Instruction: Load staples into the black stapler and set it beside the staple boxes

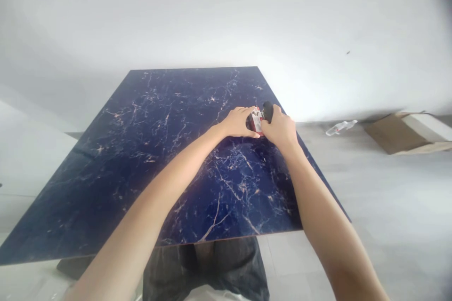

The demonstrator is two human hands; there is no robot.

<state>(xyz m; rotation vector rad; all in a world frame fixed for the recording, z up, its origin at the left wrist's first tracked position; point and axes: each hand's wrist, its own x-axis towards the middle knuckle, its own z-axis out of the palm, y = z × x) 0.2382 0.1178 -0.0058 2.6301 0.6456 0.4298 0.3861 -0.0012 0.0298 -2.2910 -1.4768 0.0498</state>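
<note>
A small red-and-white box [257, 121] is near the right edge of the blue marble-patterned table. My left hand [240, 121] curves round the box from its left side, thumb at the near edge and fingers at the far edge. Against the right side of the box, my right hand [280, 127] is closed on a black rounded object [268, 111], with the thumb reaching toward the box. My fingers hide much of both things, so the black object's kind does not show.
The dark blue tabletop [141, 164] with white veins fills the middle, a white wall [194, 14] behind it. On the floor to the right lie a clear plastic bottle [341, 127] and an open cardboard box [399, 134]. My legs are under the near table edge.
</note>
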